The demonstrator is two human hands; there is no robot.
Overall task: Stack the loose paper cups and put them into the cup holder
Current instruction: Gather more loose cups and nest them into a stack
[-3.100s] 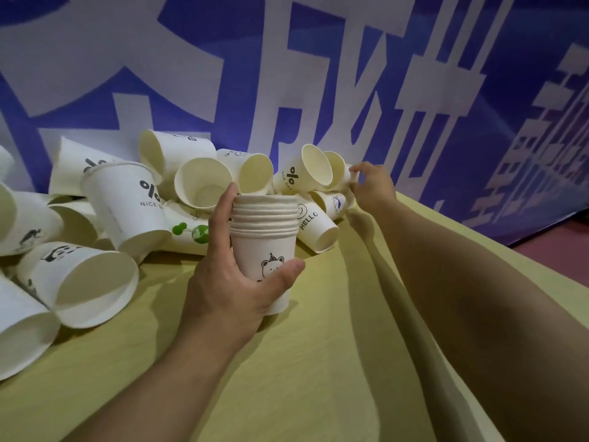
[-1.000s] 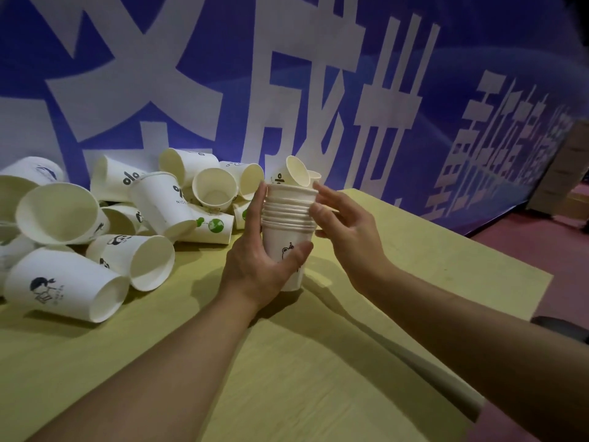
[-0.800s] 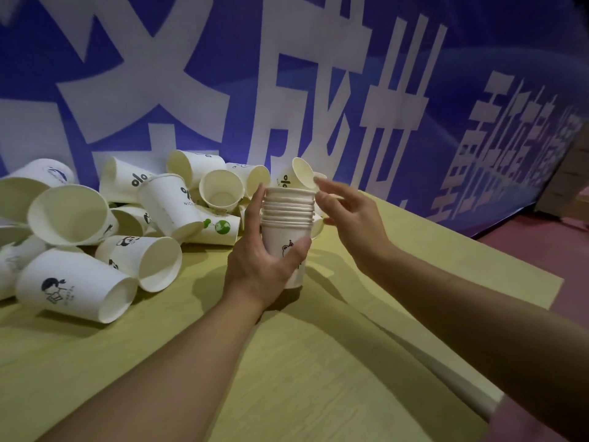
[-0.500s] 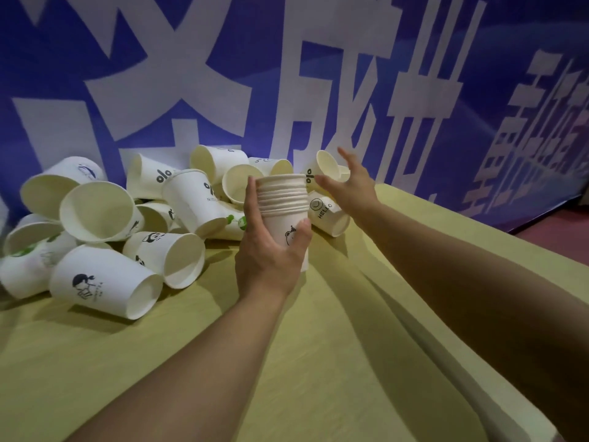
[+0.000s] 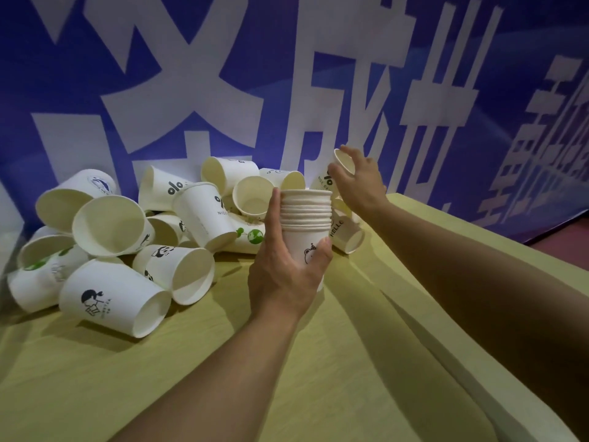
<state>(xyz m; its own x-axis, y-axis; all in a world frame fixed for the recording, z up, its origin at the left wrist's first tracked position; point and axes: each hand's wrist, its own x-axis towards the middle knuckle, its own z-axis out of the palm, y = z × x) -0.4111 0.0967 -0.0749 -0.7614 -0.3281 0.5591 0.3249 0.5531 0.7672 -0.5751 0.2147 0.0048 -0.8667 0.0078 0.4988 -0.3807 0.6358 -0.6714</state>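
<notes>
Since half a second ago the right hand (image 5: pixel 358 181) has been reaching further back and is now closing its fingers and thumb round a single loose cup (image 5: pixel 336 173) that is leaning against the banner (image 5: pixel 382 90); the stack has barely shifted.

The blue banner with large white characters is filling the whole background, standing right behind the table. The yellow-green table (image 5: pixel 318 378) is stretching across the lower view, its right edge running beside the right forearm. A heap of loose paper cups (image 5: pixel 134 244) is lying on the table's left and far side, most tipped on their sides with mouths facing various ways, printed with a girl, a panda, a globe and "NICE DAY" marks. One cup marked HELLO (image 5: pixel 345 232) is lying just behind the stack.

The left hand (image 5: pixel 287 269) is gripping the stack of nested cups (image 5: pixel 304 218) upright above the table, thumb on the bear print, fingers wrapped up the left side.
</notes>
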